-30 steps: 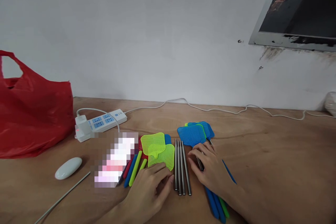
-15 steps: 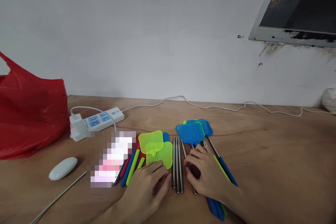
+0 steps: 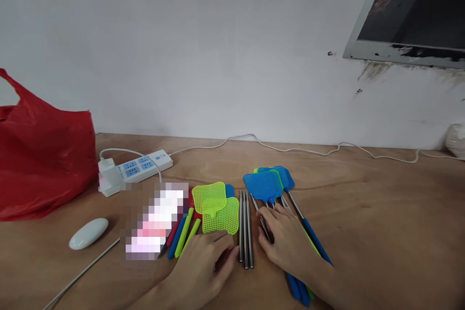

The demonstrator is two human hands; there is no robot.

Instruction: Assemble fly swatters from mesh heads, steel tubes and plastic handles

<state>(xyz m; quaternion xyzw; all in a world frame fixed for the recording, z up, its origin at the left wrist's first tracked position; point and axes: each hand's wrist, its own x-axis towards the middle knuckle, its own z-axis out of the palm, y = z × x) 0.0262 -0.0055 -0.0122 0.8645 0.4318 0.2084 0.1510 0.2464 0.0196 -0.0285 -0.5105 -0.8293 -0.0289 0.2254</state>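
My right hand (image 3: 290,240) is curled over a slim metal rod (image 3: 254,201), its thumb and forefinger on either side; the rod's lower end is hidden under the palm. Beneath and beyond that hand lie fly swatters with blue heads (image 3: 258,186), and blue handles (image 3: 316,240) stick out past it. My left hand (image 3: 203,264) rests with fingers bent and the thumb close to the forefinger, nothing visible in it. Just right of its fingertips, several metal rods (image 3: 246,232) lie side by side. Above it are yellow-green fly swatter heads (image 3: 209,197), with yellow-green handles (image 3: 184,232) beside them.
A lit phone (image 3: 156,223), blurred out, lies left of the swatters. Behind it is a white power strip (image 3: 145,167) with a charger and cable. A white mouse-shaped object (image 3: 89,233) and a red plastic bag (image 3: 47,160) are at the left. A thin cord runs along the wall.
My right hand has shifted slightly, and the rod under it now slants more to the right, its lower end gone from sight. The left hand has moved slightly down and is otherwise much the same.
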